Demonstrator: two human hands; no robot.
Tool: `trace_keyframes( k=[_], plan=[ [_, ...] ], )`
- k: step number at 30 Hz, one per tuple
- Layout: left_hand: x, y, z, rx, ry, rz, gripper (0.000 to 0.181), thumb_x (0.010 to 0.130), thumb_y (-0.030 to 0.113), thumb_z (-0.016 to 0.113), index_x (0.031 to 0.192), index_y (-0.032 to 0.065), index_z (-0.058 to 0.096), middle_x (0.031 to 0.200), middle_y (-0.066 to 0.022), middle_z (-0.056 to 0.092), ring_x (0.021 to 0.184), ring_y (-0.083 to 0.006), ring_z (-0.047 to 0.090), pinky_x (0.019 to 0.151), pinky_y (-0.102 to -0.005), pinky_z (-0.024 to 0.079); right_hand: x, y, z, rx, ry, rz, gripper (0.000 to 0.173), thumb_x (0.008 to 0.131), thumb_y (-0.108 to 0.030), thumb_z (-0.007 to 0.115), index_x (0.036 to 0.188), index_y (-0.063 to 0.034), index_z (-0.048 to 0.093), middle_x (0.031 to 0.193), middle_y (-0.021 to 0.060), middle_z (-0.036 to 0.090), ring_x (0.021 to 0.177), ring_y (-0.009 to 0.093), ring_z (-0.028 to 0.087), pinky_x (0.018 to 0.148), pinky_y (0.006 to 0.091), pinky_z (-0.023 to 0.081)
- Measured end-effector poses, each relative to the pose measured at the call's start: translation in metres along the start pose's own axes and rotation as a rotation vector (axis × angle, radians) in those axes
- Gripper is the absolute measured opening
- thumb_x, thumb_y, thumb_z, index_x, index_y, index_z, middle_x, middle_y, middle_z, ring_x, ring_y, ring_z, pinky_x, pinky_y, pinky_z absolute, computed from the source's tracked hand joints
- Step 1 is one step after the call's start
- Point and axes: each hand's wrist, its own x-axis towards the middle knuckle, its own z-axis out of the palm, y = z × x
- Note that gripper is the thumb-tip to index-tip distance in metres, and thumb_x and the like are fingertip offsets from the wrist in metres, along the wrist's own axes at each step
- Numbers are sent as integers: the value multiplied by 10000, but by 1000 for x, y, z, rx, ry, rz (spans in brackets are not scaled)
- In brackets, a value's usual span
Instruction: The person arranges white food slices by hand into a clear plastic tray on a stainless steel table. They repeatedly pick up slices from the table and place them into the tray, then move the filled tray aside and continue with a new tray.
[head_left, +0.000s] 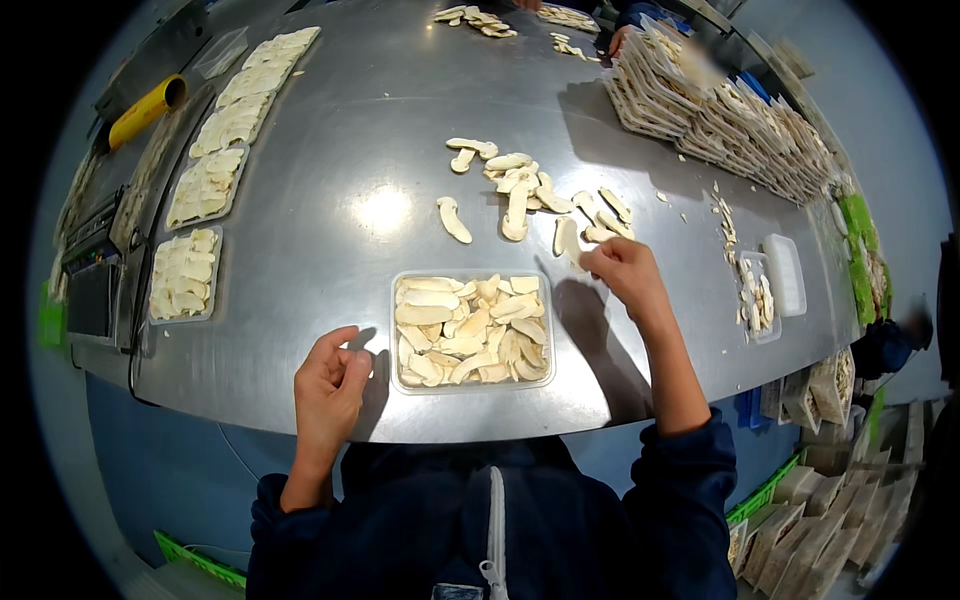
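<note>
A clear plastic tray (396, 330) full of pale mushroom slices (472, 326) lies on the steel table (315, 187) right before me. My right hand (626, 274) is past the tray's upper right corner, fingers pinched on a mushroom slice (568, 238) at its lower end. Left of the tray, my left hand (334, 379) hovers with fingers curled and apart, holding nothing. Beyond the tray lies a loose pile of mushroom slices (517, 184), with a single curved slice (454, 220) to its left and a few more near my right hand.
Filled trays (185, 275) line the table's left side by a yellow tube (146, 112). Tall stacks of trays (720, 127) stand at the far right. A small tray of pieces (759, 300) and a white container (785, 275) lie at right. Another person's hand (619, 40) is behind the stacks.
</note>
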Motion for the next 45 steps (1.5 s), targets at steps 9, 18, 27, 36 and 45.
trace_keyframes(
  k=[9,18,27,36,45],
  plan=[
    [-16,28,48,-339,-407,-88,163,922,107,586,1046,1,574,749,17,569,598,-5,462,512,-165,355,-119,-42,89,531,-525,94,129,800,-75,701,870,7,631,753,56,649,625,110,602,543,212,475],
    [-13,15,8,-236,-296,-247,155,900,148,622,862,-2,617,646,6,579,521,-20,463,455,-174,342,-117,-34,104,-317,-134,-766,229,683,-119,771,859,-38,649,735,91,621,682,232,618,548,316,502],
    [11,-9,-5,-130,47,-87,186,922,148,574,976,-20,636,620,10,574,515,-21,464,468,-179,357,-92,-37,134,-700,91,-985,198,655,-140,749,800,-54,646,658,59,601,618,228,589,510,327,484],
    [14,-20,-5,-186,103,-108,172,925,129,575,995,-20,623,617,2,573,459,-17,433,425,-171,328,-79,-36,118,-669,209,-823,229,698,-185,768,863,-52,681,677,61,625,639,225,612,551,328,493],
    [15,-28,-1,-161,156,22,157,926,104,561,1003,-27,602,610,-10,559,454,-23,436,417,-178,328,31,-16,42,-914,306,-109,305,733,-334,657,709,-31,691,624,135,642,617,298,635,593,392,494]
  ],
)
